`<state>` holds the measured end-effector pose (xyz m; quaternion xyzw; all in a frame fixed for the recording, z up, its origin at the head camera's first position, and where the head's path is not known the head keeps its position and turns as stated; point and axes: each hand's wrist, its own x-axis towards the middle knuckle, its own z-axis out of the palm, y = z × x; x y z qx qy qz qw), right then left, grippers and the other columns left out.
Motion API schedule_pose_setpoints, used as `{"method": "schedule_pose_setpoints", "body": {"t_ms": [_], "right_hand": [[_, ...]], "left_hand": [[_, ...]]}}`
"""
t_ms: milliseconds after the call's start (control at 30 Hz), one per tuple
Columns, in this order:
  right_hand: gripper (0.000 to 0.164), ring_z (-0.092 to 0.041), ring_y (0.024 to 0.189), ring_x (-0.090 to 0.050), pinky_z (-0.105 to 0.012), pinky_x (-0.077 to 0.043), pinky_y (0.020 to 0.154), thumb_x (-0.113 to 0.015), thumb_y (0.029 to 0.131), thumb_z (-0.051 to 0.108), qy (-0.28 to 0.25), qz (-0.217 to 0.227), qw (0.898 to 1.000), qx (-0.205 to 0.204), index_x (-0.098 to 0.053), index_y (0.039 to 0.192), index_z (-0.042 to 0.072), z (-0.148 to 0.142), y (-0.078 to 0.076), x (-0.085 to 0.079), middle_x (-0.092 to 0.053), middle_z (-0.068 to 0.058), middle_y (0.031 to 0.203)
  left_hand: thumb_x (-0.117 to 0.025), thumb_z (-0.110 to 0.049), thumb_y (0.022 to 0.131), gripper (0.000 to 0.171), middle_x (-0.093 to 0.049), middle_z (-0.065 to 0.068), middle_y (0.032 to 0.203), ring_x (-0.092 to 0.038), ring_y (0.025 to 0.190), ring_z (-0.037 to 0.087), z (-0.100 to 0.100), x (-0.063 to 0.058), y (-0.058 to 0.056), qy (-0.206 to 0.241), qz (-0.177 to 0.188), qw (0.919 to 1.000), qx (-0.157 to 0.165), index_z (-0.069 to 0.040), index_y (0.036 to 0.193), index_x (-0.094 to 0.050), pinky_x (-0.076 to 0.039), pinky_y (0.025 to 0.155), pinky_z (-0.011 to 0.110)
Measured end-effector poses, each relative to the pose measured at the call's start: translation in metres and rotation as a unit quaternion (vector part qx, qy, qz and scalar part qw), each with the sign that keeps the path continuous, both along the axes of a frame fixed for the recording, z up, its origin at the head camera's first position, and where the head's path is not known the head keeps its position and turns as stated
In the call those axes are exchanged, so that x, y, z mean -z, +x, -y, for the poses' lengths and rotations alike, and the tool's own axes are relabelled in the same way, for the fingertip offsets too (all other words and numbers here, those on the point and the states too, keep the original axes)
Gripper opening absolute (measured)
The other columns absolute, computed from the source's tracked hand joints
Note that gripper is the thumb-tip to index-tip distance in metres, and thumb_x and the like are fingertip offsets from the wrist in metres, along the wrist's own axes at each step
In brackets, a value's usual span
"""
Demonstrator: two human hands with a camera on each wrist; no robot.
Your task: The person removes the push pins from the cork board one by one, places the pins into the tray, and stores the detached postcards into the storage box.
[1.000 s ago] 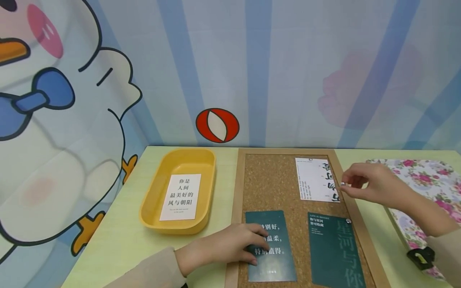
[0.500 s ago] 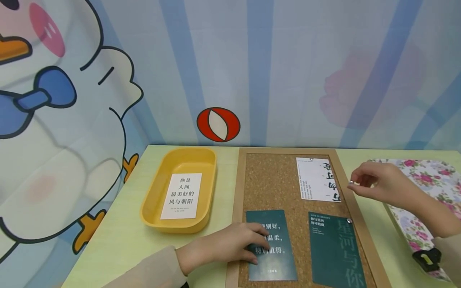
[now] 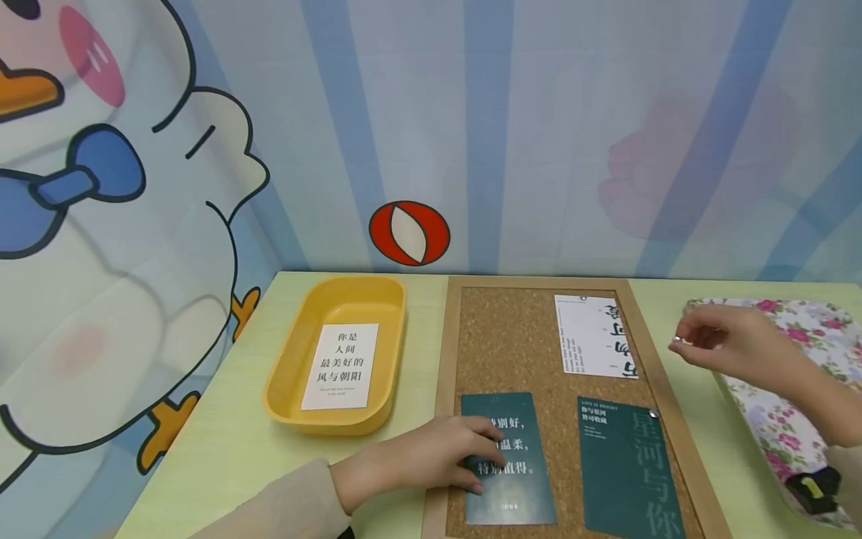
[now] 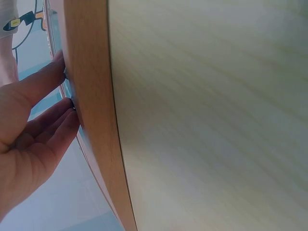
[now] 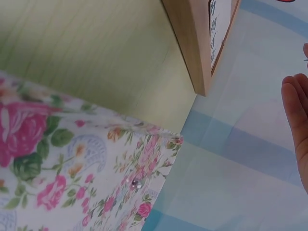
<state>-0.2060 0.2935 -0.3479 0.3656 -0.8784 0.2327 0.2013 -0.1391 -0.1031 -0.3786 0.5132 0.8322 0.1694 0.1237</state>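
Observation:
My left hand [image 3: 444, 457] rests its fingertips on a dark green card [image 3: 512, 501] with white characters, which lies on the cork board [image 3: 505, 337]. In the left wrist view the fingers [image 4: 45, 84] reach over the board's wooden frame [image 4: 91, 86], which hides most of the card. Right of the board, my right hand [image 3: 741, 348] pinches a small, shiny push pin [image 3: 678, 340] between thumb and fingertips, over the near-left part of a floral tray [image 3: 747, 397]. Only part of that hand [image 5: 298, 115] shows at the edge of the right wrist view.
A white card [image 3: 592, 337] and another green card [image 3: 626, 464] are on the board, each with a pin in it. To the left stands a yellow tray [image 3: 279, 397] with a white card [image 3: 342, 367] inside. Another clear pin [image 5: 136, 183] lies on the floral tray.
My right hand has moved right, away from the white card and the board's edge toward the floral tray, still pinching the pin. The left hand has stayed on the green card.

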Motion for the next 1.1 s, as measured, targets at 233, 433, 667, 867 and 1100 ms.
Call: {"method": "schedule_pose_setpoints", "body": {"t_ms": [233,433,667,867,1100], "right_hand": [[0.03,0.004,0.057,-0.048,-0.012,-0.041,0.048,-0.078,0.062,-0.008,0.012,0.011,0.999,0.043,-0.064,0.078,0.012,-0.004,0.003,0.001,-0.054,0.014,0.067],[0.024,0.004,0.057,-0.049,-0.013,-0.042,0.049,-0.078,0.065,-0.007,0.018,0.025,0.996,0.082,-0.066,0.079,0.008,-0.009,0.006,0.002,-0.054,0.011,0.068],[0.021,0.003,0.058,-0.05,-0.013,-0.043,0.051,-0.077,0.069,-0.005,0.018,0.039,0.994,0.104,-0.064,0.079,0.009,-0.015,0.008,0.002,-0.054,0.01,0.068],[0.019,0.002,0.058,-0.051,-0.014,-0.043,0.05,-0.075,0.071,-0.005,0.003,0.04,0.993,0.114,-0.064,0.08,0.008,-0.025,0.002,0.012,-0.055,0.006,0.069],[0.016,-0.001,0.061,-0.054,-0.016,-0.046,0.051,-0.077,0.076,0.012,0.007,0.045,0.987,0.155,-0.065,0.086,0.017,-0.074,-0.03,0.06,-0.057,0.008,0.072]], "left_hand": [[-0.071,-0.024,0.081,0.034,-0.055,0.005,0.126,-0.052,0.115,0.01,0.0,0.0,0.0,-0.003,0.001,1.0,-0.003,-0.015,0.114,-0.066,-0.039,0.093,0.017],[-0.071,-0.024,0.081,0.034,-0.055,0.005,0.125,-0.052,0.115,0.011,0.001,0.002,-0.001,0.003,0.0,1.0,0.003,-0.014,0.114,-0.066,-0.038,0.094,0.015],[-0.071,-0.024,0.082,0.034,-0.055,0.005,0.125,-0.052,0.115,0.011,0.001,0.003,-0.002,0.009,-0.006,0.9999,0.007,-0.014,0.114,-0.066,-0.038,0.093,0.014],[-0.071,-0.025,0.082,0.034,-0.055,0.005,0.126,-0.052,0.115,0.011,0.001,0.003,-0.002,0.009,-0.004,0.9999,0.006,-0.014,0.114,-0.066,-0.038,0.093,0.014],[-0.071,-0.025,0.082,0.034,-0.055,0.005,0.126,-0.052,0.115,0.011,0.001,0.004,-0.002,0.009,-0.015,0.9998,0.009,-0.015,0.114,-0.066,-0.038,0.093,0.014]]}}
